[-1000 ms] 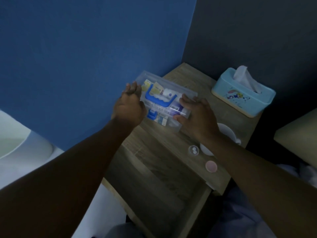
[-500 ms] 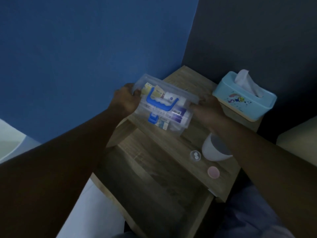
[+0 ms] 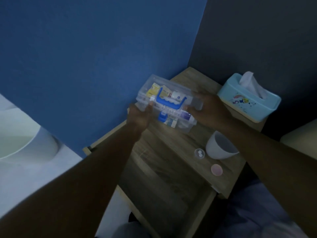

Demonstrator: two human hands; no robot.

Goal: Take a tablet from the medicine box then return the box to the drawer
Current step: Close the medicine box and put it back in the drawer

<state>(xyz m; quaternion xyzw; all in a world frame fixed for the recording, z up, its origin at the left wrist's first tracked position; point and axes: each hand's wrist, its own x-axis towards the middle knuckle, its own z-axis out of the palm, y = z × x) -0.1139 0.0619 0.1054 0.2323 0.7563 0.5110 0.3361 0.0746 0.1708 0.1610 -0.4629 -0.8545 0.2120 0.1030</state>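
Here, in the head view, both hands carry the medicine box [image 3: 169, 103] above the back of the bedside table [image 3: 185, 140], clear of its top as far as I can judge. The left hand [image 3: 139, 115] is clamped on the box's left end, fingers underneath and thumb over the lid; the right hand [image 3: 208, 110] is closed on its right end. The box's long axis runs left to right between them, slightly tilted, so neither hand is nearer than the other. The open drawer [image 3: 163, 191] lies below and toward the person, so the coming move is probably down and inward. The box is clear hard plastic, rectangular, with a blue handle [image 3: 167, 103] on the lid and packets showing through. Two white tablets sit in a small clear cup [image 3: 199, 153] beside a white mug [image 3: 218, 148]; a pink cap [image 3: 216, 169] lies near. The table is matt wood grain.
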